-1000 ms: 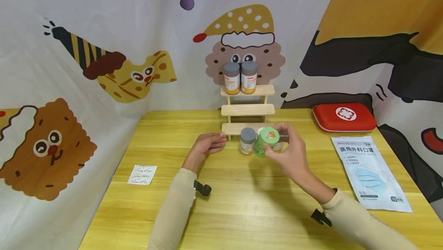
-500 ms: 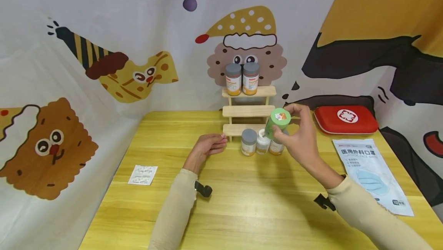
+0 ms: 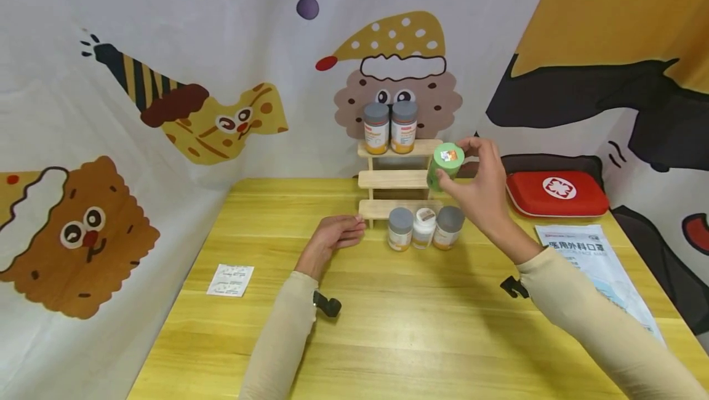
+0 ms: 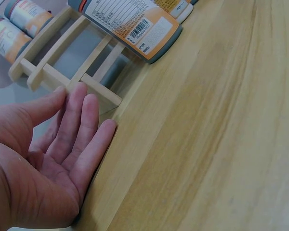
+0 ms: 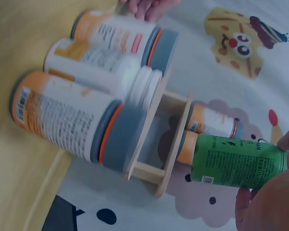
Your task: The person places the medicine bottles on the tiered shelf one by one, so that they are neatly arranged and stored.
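My right hand [image 3: 484, 188] grips a green bottle [image 3: 443, 169] by its upper part, thumb on the near side, holding it in the air before the right end of a small three-tier wooden rack [image 3: 388, 178]. In the right wrist view the green bottle [image 5: 236, 161] shows its printed label. My left hand [image 3: 335, 237] lies on its edge on the table, fingers fairly straight, fingertips at the left end of the rack's lowest tier. Two grey-capped bottles [image 3: 376, 129] stand on the top tier. A white-capped bottle [image 3: 424, 229] stands between two grey-capped bottles [image 3: 400, 229] before the rack.
A red first-aid case [image 3: 556, 194] lies at the back right, with a face mask packet [image 3: 604, 271] in front of it, partly behind my right sleeve. A small white packet [image 3: 230, 280] lies at the table's left. A patterned cloth [image 3: 249, 37] hangs behind.
My right hand has lifted the green bottle up and slightly right, away from the white-capped bottle, towards the upper tiers. The bottles behind it now show. My left hand has stayed put.
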The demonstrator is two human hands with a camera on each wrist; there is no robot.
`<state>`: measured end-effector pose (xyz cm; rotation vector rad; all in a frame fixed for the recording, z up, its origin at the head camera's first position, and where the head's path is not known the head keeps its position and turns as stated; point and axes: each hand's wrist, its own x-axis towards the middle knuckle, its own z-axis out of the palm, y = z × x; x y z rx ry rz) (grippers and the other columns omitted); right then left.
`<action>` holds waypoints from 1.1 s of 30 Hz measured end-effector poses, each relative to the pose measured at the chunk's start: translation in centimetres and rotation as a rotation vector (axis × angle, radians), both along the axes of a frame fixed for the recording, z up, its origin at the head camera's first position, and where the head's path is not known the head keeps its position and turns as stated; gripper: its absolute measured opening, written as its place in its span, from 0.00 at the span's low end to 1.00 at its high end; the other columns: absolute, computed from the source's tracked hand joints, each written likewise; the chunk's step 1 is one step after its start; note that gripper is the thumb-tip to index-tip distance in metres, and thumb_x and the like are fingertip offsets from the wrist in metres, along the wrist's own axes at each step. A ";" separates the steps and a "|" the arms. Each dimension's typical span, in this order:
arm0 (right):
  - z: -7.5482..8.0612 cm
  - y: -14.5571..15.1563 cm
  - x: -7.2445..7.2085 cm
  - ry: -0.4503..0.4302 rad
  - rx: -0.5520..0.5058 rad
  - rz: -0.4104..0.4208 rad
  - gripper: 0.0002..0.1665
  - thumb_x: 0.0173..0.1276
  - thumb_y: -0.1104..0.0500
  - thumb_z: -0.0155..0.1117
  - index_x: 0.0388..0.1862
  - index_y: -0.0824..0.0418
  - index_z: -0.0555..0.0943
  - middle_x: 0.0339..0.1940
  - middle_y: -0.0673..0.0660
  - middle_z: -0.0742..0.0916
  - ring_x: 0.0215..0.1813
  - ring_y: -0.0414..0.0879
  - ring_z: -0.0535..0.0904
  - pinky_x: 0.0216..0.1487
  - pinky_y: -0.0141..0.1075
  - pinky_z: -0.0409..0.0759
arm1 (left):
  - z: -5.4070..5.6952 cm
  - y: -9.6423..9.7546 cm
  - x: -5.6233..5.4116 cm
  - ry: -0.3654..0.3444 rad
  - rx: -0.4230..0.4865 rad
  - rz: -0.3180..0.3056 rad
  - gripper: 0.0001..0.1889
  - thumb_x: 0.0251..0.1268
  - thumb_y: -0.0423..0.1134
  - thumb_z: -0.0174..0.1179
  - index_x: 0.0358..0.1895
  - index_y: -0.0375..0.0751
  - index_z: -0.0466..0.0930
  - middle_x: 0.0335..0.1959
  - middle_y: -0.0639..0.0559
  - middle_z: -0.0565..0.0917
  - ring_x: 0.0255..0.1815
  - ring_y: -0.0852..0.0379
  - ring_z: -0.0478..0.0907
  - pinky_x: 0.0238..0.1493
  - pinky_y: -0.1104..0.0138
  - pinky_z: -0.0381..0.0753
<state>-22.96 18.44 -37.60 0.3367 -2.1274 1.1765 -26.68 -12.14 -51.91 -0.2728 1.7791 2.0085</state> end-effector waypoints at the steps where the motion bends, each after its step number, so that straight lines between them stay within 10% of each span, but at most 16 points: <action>1: 0.1 0.1 -0.3 -0.006 0.002 -0.001 0.32 0.60 0.68 0.77 0.62 0.70 0.75 0.55 0.65 0.80 0.52 0.38 0.76 0.49 0.14 0.77 | 0.0 0.0 0.0 0.002 -0.003 -0.003 0.19 0.75 0.42 0.68 0.62 0.35 0.85 0.43 0.51 0.94 0.47 0.54 0.93 0.55 0.59 0.92; 33: 1.3 -0.5 -8.8 -0.160 -0.052 -0.055 0.31 0.66 0.61 0.75 0.64 0.67 0.72 0.60 0.63 0.77 0.59 0.50 0.78 0.60 0.54 0.87 | 0.2 0.0 0.1 0.002 -0.009 0.005 0.19 0.75 0.43 0.69 0.61 0.37 0.86 0.44 0.51 0.94 0.46 0.55 0.92 0.55 0.59 0.92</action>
